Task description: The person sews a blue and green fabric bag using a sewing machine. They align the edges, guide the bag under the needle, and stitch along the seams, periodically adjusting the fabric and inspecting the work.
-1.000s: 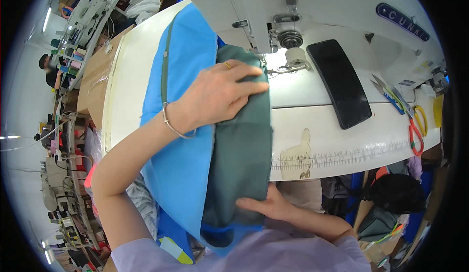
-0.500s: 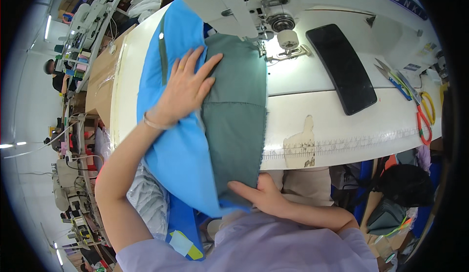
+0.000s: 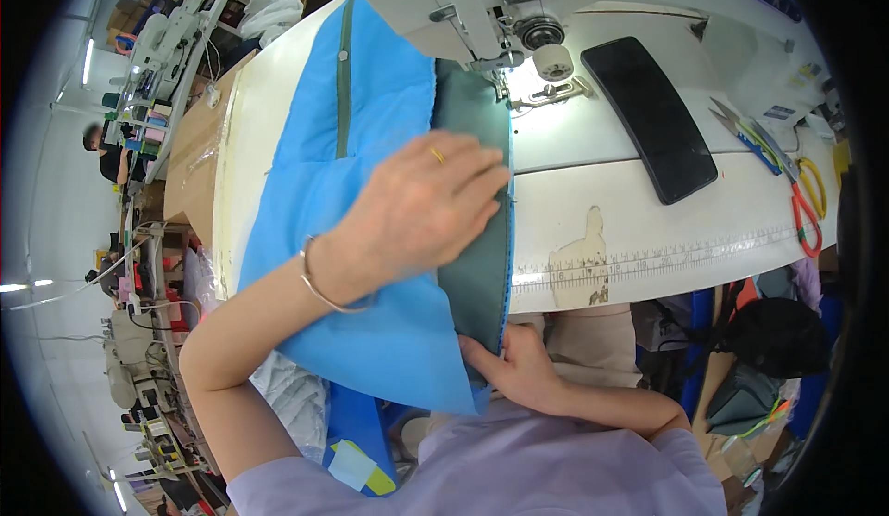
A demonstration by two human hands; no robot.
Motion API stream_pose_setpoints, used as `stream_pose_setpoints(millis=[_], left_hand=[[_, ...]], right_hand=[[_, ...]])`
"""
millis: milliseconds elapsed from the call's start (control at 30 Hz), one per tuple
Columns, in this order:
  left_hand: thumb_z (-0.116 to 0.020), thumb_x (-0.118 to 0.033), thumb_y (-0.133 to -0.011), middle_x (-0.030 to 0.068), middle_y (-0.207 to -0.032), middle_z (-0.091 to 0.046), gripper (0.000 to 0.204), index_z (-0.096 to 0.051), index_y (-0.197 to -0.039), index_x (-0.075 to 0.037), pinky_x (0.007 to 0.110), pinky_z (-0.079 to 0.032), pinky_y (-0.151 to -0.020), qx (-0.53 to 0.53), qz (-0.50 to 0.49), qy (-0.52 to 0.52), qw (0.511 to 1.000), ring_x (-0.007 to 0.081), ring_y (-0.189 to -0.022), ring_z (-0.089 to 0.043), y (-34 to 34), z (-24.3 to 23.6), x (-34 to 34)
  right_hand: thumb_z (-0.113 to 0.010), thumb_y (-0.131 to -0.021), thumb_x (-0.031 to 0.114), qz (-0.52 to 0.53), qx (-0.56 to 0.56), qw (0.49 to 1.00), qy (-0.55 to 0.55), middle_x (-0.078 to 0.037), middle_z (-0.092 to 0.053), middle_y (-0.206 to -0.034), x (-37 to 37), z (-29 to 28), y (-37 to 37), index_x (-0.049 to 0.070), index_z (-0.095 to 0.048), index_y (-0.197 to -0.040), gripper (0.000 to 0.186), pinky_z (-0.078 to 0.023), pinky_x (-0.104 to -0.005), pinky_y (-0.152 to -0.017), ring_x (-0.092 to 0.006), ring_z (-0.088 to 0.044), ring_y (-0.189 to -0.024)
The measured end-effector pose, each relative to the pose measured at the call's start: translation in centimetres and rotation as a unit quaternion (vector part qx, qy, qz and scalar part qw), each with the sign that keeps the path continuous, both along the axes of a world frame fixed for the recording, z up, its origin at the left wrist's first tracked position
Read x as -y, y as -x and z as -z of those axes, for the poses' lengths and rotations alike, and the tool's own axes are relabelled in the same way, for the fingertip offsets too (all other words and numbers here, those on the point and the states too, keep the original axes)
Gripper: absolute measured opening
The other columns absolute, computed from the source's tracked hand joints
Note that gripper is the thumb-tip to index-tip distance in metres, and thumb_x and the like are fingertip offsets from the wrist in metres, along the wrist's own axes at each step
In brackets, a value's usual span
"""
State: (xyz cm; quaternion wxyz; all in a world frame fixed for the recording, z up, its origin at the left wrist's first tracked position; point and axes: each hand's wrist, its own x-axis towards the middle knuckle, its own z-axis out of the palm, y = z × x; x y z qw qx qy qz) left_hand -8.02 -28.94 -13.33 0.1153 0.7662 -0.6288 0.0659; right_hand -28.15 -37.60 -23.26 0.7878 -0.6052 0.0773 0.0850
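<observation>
- Since the earlier frame your left hand (image 3: 421, 212) slid toward the green edge.
- Blue fabric (image 3: 370, 145) with a dark green panel (image 3: 477, 266) lies on the sewing table (image 3: 639, 229), under the machine head (image 3: 482, 6).
- Your left fingers lie flat, spread, pressing it.
- Your right hand (image 3: 514, 368) pinches the lower hem.

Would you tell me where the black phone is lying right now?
In the head view the black phone lies flat on the white sewing table, to the person's right of the machine's needle area, with scissors further right.
</observation>
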Motion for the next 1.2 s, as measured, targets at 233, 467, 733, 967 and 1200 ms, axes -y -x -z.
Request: stream_pose_setpoints(millis=[233, 467, 733, 967, 1200], left_hand=[[-0.073, -0.001, -0.083, 0.0150, -0.129, -0.068, 0.039, -0.070, -0.123, 0.000, 0.043, -0.055, -0.099, -0.052, -0.029, 0.047, 0.997, 0.0341, -0.119, -0.066, 0.7, 2.6, -1.3], [-0.071, 0.000, -0.085, 0.0147, -0.130, -0.067, 0.037, -0.070, -0.122, -0.001, 0.043, -0.054, -0.100, -0.080, -0.023, 0.053, 0.995, 0.0339, -0.120, -0.065, 0.1, 2.6, -1.8], [-0.070, 0.000, -0.087, 0.0150, -0.130, -0.067, 0.032, -0.070, -0.119, 0.000, 0.043, -0.054, -0.100, -0.074, -0.024, 0.062, 0.995, 0.0355, -0.120, -0.064, -0.1, 2.1, -1.8], [-0.065, -0.010, -0.095, 0.0139, -0.136, -0.065, 0.030, -0.069, -0.124, -0.003, 0.045, -0.050, -0.106, -0.002, -0.083, 0.075, 0.994, 0.0353, -0.127, -0.060, -4.8, 2.3, -0.7], [-0.065, -0.012, -0.095, 0.0134, -0.143, -0.060, 0.043, -0.062, -0.137, -0.006, 0.045, -0.048, -0.108, -0.008, -0.107, 0.064, 0.992, 0.0361, -0.128, -0.058, -4.8, 4.6, -1.3]], right_hand=[[-0.074, -0.093, 0.018, -0.027, 0.185, 0.961, 0.203, -0.012, -0.071, -0.077, 3.8, 0.4, 2.1, 0.002, -0.073, -0.096, 0.016, -0.053, -0.0331, -0.058, -0.0243, -0.067, -0.062], [-0.069, -0.090, 0.015, 0.084, 0.433, 0.731, 0.522, -0.011, -0.072, -0.120, 6.7, -2.6, 0.5, 0.009, -0.075, -0.111, 0.023, -0.056, -0.0413, -0.092, -0.0273, -0.066, -0.111], [-0.064, -0.088, 0.013, 0.026, 0.451, 0.730, 0.512, -0.013, -0.069, -0.124, 5.7, -1.4, -1.3, 0.007, -0.076, -0.110, 0.026, -0.051, -0.0458, -0.105, -0.0283, -0.063, -0.121], [-0.064, -0.089, 0.014, 0.027, 0.456, 0.719, 0.524, -0.012, -0.069, -0.123, 5.8, -1.1, -1.3, 0.009, -0.077, -0.107, 0.023, -0.051, -0.0441, -0.105, -0.0274, -0.063, -0.120], [-0.064, -0.089, 0.014, 0.015, 0.463, 0.706, 0.536, -0.012, -0.070, -0.124, 5.9, -1.2, -1.3, 0.011, -0.078, -0.109, 0.024, -0.051, -0.0436, -0.105, -0.0273, -0.063, -0.121]])
